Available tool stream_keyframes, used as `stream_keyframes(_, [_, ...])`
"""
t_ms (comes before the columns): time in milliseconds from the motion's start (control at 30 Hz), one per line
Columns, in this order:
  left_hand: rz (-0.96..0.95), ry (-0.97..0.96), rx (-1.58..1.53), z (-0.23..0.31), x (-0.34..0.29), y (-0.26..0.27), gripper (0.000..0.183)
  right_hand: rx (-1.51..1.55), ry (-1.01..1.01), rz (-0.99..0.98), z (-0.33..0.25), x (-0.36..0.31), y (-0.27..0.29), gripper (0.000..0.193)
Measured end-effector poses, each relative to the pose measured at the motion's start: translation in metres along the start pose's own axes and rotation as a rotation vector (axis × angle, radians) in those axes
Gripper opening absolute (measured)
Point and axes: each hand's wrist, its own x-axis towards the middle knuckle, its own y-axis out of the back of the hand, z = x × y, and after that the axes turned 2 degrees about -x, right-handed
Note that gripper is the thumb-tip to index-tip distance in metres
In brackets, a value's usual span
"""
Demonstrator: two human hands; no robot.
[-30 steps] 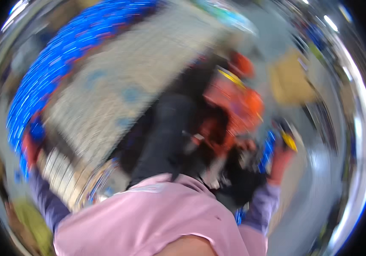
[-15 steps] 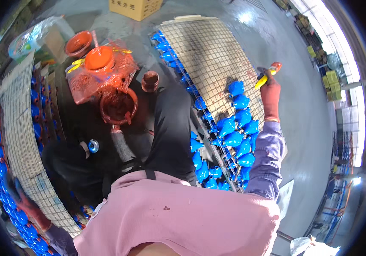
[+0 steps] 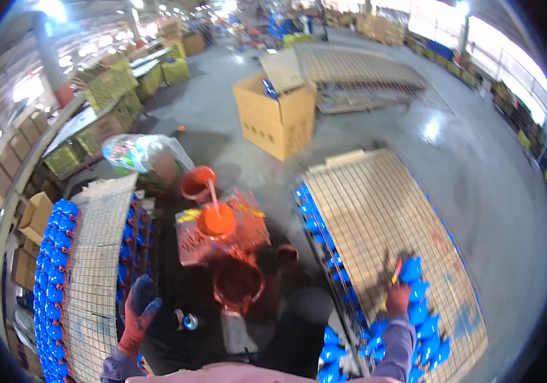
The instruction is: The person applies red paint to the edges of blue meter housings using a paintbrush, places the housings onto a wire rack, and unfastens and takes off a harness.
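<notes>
"How far along did it look?"

"The left rack (image 3: 98,268) carried blue bulb-shaped pieces (image 3: 49,293), red-edged, along the left of the frame. The right rack (image 3: 362,210) had a blue cluster (image 3: 417,313) at lower right, no red that I could make out, so I judged those undone."

"And the hands?"

"The right hand (image 3: 398,298) was curled round a yellow-and-red tool (image 3: 395,274), perhaps a brush, beside the cluster's top end. The left hand (image 3: 138,317) was open near the left rack, seemingly holding nothing."

"The containers?"

"At lower centre, a red-stained bowl (image 3: 254,300) held something dark red. Above it, a stick (image 3: 212,193) stood in an orange tub (image 3: 218,231). The cardboard box (image 3: 260,121), upper middle, had something blue inside."
</notes>
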Motion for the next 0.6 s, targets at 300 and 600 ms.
stream_keyframes(300, [0.106,0.199,-0.120,0.001,-0.010,0.001,0.062,-0.011,0.027,-0.047,0.013,0.057,-0.015,0.010])
stream_keyframes(600, [-0.361,0.066,-0.329,0.048,0.060,-0.065,0.051,1.158,0.023,0.327,-0.055,0.106,0.220,0.023])
